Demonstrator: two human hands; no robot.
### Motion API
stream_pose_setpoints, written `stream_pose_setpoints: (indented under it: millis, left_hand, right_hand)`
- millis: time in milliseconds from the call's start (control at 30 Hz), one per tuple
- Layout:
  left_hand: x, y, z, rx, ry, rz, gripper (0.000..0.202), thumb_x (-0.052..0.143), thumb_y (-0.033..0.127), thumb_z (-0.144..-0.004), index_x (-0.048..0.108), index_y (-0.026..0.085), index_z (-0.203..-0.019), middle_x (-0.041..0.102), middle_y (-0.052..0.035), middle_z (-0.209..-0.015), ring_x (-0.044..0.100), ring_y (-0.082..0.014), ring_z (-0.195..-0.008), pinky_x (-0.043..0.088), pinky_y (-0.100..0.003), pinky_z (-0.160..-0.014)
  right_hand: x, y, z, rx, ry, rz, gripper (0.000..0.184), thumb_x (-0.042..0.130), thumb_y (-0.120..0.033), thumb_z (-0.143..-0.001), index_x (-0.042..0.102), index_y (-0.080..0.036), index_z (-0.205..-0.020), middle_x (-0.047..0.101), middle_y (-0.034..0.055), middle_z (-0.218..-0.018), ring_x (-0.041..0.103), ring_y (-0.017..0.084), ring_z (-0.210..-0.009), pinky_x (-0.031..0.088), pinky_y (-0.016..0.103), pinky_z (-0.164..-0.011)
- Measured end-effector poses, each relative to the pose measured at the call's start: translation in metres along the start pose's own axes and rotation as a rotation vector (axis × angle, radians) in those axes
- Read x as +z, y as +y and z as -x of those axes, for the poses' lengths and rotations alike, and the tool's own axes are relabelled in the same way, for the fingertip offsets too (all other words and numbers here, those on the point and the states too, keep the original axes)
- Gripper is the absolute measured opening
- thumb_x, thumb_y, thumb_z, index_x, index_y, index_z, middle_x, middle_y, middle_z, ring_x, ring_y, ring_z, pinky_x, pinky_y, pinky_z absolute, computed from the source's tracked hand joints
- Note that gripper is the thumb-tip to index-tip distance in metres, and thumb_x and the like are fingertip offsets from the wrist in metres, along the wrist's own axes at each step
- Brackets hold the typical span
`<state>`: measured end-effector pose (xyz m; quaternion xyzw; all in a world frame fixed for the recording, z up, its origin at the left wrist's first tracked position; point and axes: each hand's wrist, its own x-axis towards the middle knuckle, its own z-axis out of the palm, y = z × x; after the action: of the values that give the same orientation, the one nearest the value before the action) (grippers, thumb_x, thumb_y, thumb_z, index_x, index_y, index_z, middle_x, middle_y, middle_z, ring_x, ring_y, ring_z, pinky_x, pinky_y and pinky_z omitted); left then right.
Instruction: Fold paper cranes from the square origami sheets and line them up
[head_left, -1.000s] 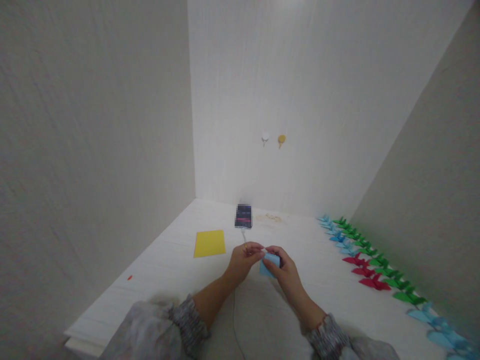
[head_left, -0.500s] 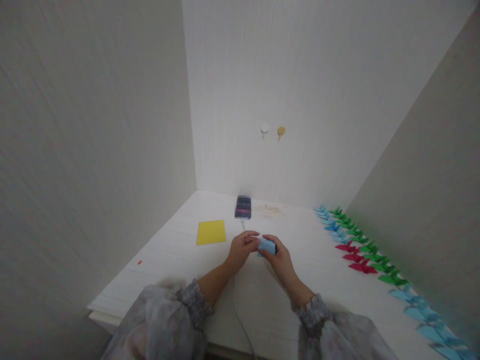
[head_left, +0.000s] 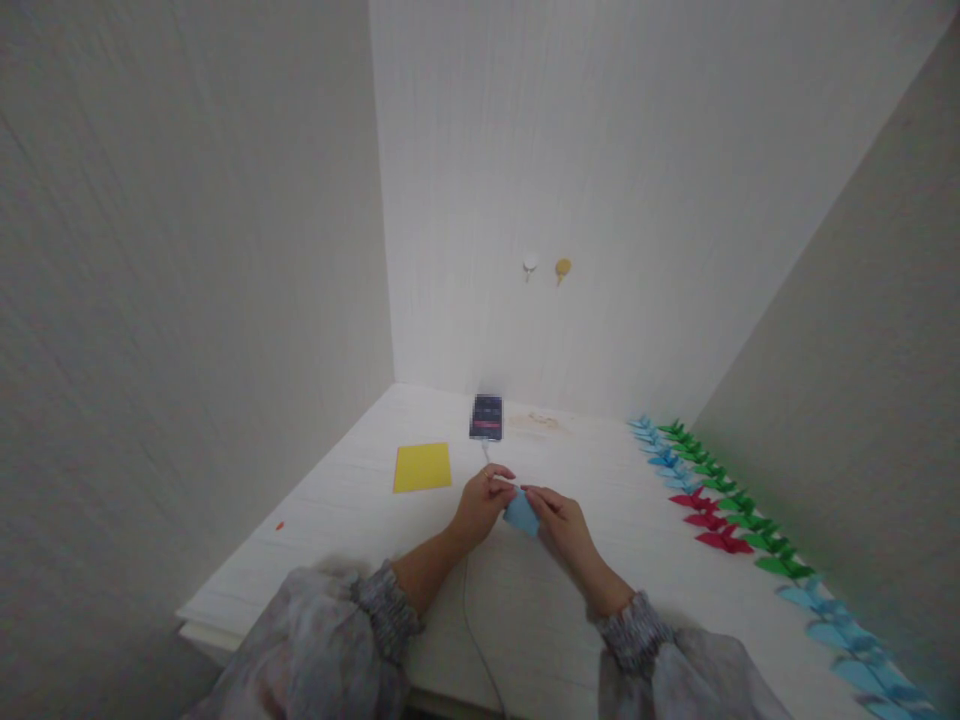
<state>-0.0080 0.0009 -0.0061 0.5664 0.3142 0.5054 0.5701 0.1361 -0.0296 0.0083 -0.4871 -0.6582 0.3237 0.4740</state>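
Note:
Between my hands is a small folded piece of light blue paper (head_left: 522, 513), tilted with a corner toward me. My left hand (head_left: 482, 502) pinches its upper left edge between thumb and fingers. The fingertips of my right hand (head_left: 559, 520) grip the upper right edge, close to the left fingertips. Both hands are just above the white table (head_left: 517, 630). Fingers cover the paper's top edge, so its exact folds are hard to make out.
A stack of yellow paper (head_left: 422, 467) lies left of my hands. A phone (head_left: 487, 417) with a cable (head_left: 474, 635) stands by the back wall. Rows of folded paper cranes in green (head_left: 739, 500), red (head_left: 724, 540) and blue (head_left: 840, 632) line the right side. Two hooks (head_left: 562, 268) are on the wall.
The blue paper has turned from lying level to a tilted, corner-down position. My right hand has shifted its grip to the paper's upper edge, nearer my left fingertips.

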Motion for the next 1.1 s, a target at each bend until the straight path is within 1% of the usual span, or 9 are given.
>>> stream_pose_setpoints:
  millis: [167, 333, 633, 767, 833, 900, 1000, 1067, 1100]
  left_hand:
    - [0.0022, -0.0037, 0.0007, 0.017, 0.009, -0.056, 0.028, 0.056, 0.028, -0.067, 0.043, 0.016, -0.089, 0.058, 0.0013, -0.063, 0.050, -0.0073, -0.052, 0.037, -0.019, -0.049]
    - [0.0048, -0.0026, 0.0016, -0.007, -0.019, -0.007, 0.041, 0.064, 0.025, -0.058, 0.039, 0.017, -0.090, 0.060, 0.0001, -0.071, 0.054, -0.0088, -0.056, 0.039, -0.020, -0.052]
    - [0.0014, 0.0019, 0.0013, -0.109, -0.007, 0.102, 0.047, 0.069, 0.022, -0.053, 0.038, 0.017, -0.088, 0.063, -0.0013, -0.069, 0.057, -0.0119, -0.056, 0.042, -0.023, -0.054]
    - [0.0000, 0.0040, 0.0004, -0.151, 0.008, 0.132, 0.052, 0.071, 0.022, -0.049, 0.038, 0.017, -0.088, 0.063, -0.0014, -0.067, 0.056, -0.0122, -0.054, 0.042, -0.023, -0.053]
    - [-0.0008, 0.0047, -0.0001, -0.162, 0.014, 0.127, 0.054, 0.072, 0.022, -0.047, 0.038, 0.017, -0.089, 0.062, -0.0006, -0.065, 0.056, -0.0120, -0.053, 0.042, -0.023, -0.052]
    - [-0.0016, 0.0047, -0.0008, -0.166, 0.025, 0.114, 0.055, 0.072, 0.021, -0.047, 0.038, 0.017, -0.089, 0.061, 0.0006, -0.063, 0.056, -0.0117, -0.052, 0.042, -0.023, -0.051]
    - [-0.0023, 0.0025, -0.0016, -0.164, 0.016, 0.088, 0.057, 0.072, 0.019, -0.046, 0.036, 0.017, -0.089, 0.059, 0.0006, -0.067, 0.055, -0.0101, -0.052, 0.041, -0.021, -0.050]
    - [-0.0018, -0.0008, -0.0017, -0.149, -0.010, 0.065, 0.057, 0.072, 0.018, -0.046, 0.033, 0.018, -0.088, 0.057, -0.0001, -0.076, 0.053, -0.0069, -0.049, 0.039, -0.019, -0.046]
    - [-0.0011, -0.0029, -0.0016, -0.141, -0.026, 0.054, 0.057, 0.072, 0.017, -0.046, 0.032, 0.018, -0.087, 0.055, 0.0000, -0.080, 0.052, -0.0050, -0.047, 0.038, -0.017, -0.044]
  right_hand:
    - [0.0006, 0.0111, -0.0012, 0.020, 0.024, 0.057, 0.026, 0.048, -0.034, -0.074, 0.066, -0.020, -0.086, 0.067, 0.0051, -0.081, 0.059, 0.021, -0.075, 0.045, 0.034, -0.071]
    - [-0.0003, 0.0098, -0.0002, 0.001, 0.061, 0.073, 0.024, 0.049, -0.034, -0.073, 0.066, -0.020, -0.083, 0.067, 0.0046, -0.080, 0.059, 0.020, -0.073, 0.045, 0.032, -0.068]
    - [0.0003, 0.0113, 0.0001, 0.074, 0.071, -0.032, 0.022, 0.056, -0.034, -0.066, 0.067, -0.019, -0.078, 0.068, 0.0047, -0.076, 0.060, 0.019, -0.071, 0.046, 0.032, -0.069]
    - [-0.0017, 0.0081, -0.0007, 0.138, 0.067, -0.106, 0.019, 0.061, -0.032, -0.061, 0.067, -0.018, -0.071, 0.068, 0.0047, -0.071, 0.060, 0.019, -0.066, 0.046, 0.031, -0.064]
    - [-0.0032, 0.0063, -0.0011, 0.159, 0.058, -0.148, 0.020, 0.062, -0.031, -0.059, 0.066, -0.017, -0.073, 0.067, 0.0036, -0.066, 0.060, 0.018, -0.062, 0.046, 0.030, -0.061]
    - [-0.0047, 0.0048, -0.0013, 0.158, 0.047, -0.169, 0.024, 0.060, -0.031, -0.061, 0.064, -0.016, -0.080, 0.065, 0.0021, -0.061, 0.058, 0.017, -0.057, 0.045, 0.028, -0.057]
    - [-0.0060, 0.0029, -0.0015, 0.112, 0.019, -0.107, 0.025, 0.055, -0.033, -0.067, 0.063, -0.016, -0.082, 0.064, 0.0025, -0.063, 0.056, 0.015, -0.058, 0.043, 0.026, -0.056]
    - [-0.0055, 0.0025, -0.0015, 0.093, -0.009, -0.033, 0.023, 0.053, -0.034, -0.068, 0.064, -0.015, -0.077, 0.064, 0.0031, -0.066, 0.055, 0.015, -0.059, 0.042, 0.025, -0.055]
    - [-0.0049, 0.0027, -0.0015, 0.093, -0.024, -0.002, 0.022, 0.054, -0.034, -0.067, 0.064, -0.016, -0.074, 0.063, 0.0027, -0.065, 0.054, 0.014, -0.058, 0.041, 0.024, -0.054]
